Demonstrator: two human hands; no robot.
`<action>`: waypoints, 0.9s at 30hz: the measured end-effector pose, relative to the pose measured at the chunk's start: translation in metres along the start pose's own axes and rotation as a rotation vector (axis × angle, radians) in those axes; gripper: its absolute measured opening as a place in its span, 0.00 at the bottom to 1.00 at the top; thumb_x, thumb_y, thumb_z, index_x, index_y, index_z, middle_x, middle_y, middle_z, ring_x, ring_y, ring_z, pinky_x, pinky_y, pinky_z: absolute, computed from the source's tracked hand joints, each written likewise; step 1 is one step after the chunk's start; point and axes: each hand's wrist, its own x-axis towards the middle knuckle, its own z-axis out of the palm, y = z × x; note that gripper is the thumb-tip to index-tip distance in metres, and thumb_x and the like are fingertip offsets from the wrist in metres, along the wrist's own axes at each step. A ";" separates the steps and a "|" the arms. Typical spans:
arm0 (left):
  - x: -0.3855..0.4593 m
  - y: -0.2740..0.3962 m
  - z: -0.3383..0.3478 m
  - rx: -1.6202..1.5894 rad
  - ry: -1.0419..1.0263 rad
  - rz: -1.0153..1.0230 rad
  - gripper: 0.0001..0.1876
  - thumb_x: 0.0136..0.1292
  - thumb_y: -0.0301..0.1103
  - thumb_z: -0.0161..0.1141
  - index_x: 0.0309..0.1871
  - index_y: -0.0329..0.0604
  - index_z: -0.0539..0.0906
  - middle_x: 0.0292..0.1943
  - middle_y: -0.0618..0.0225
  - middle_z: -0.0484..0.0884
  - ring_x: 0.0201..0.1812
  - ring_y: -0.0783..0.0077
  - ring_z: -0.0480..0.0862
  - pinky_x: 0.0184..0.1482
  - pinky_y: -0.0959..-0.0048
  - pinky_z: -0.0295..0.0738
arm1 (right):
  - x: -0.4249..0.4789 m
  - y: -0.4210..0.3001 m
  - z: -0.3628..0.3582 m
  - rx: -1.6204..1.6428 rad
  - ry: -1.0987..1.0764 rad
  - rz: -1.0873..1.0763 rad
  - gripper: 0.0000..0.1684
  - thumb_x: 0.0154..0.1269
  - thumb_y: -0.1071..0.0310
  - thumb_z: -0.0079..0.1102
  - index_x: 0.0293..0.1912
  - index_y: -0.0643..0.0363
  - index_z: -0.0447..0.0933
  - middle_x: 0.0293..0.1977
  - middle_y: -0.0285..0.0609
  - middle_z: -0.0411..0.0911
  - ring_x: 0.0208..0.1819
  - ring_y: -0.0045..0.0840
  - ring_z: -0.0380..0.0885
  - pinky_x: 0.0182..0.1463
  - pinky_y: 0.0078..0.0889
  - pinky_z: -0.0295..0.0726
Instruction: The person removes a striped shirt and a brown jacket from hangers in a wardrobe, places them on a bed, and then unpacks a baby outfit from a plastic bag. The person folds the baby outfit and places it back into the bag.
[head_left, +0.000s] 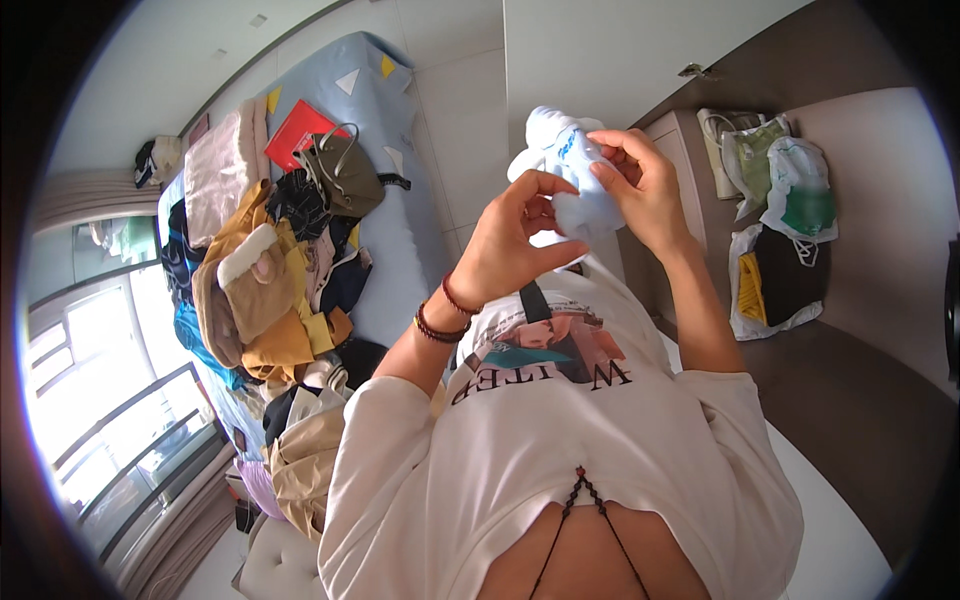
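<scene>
A pale blue and white plush toy (577, 169) is held up in front of my chest. It bears blue writing and has soft rounded parts. My right hand (641, 191) grips its right side between thumb and fingers. From the left, my left hand (517, 232) curls its fingers against a round, fluffy lower part, with the thumb lying below it. My fingers hide some of the toy's lower half.
On my left, a bed with blue bedding (382, 270) carries piled clothes (277, 337), a grey-green handbag (341, 176) and a red bag (304, 135). To my right, an open wardrobe (810, 397) holds several bags, including a white plastic bag (799, 172). A pale door panel (577, 60) stands ahead.
</scene>
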 end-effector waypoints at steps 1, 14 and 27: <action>0.001 0.000 -0.001 -0.142 -0.035 -0.065 0.21 0.51 0.16 0.64 0.50 0.33 0.72 0.43 0.66 0.78 0.44 0.79 0.78 0.47 0.78 0.75 | -0.001 -0.002 0.003 -0.001 -0.009 0.009 0.15 0.57 0.76 0.61 0.46 0.60 0.76 0.36 0.38 0.73 0.36 0.20 0.74 0.41 0.22 0.75; -0.005 -0.018 -0.009 -0.145 0.020 -0.053 0.12 0.59 0.20 0.60 0.46 0.34 0.74 0.37 0.68 0.78 0.39 0.78 0.78 0.42 0.79 0.75 | -0.016 -0.012 0.011 0.339 -0.186 0.280 0.12 0.57 0.79 0.59 0.43 0.64 0.78 0.32 0.34 0.75 0.35 0.13 0.72 0.40 0.16 0.73; -0.015 -0.021 -0.012 1.094 0.339 1.002 0.18 0.40 0.20 0.63 0.35 0.49 0.72 0.34 0.73 0.79 0.33 0.69 0.75 0.37 0.69 0.67 | -0.026 -0.032 0.007 0.487 -0.243 0.201 0.12 0.59 0.78 0.57 0.45 0.67 0.76 0.38 0.37 0.76 0.40 0.15 0.73 0.44 0.17 0.73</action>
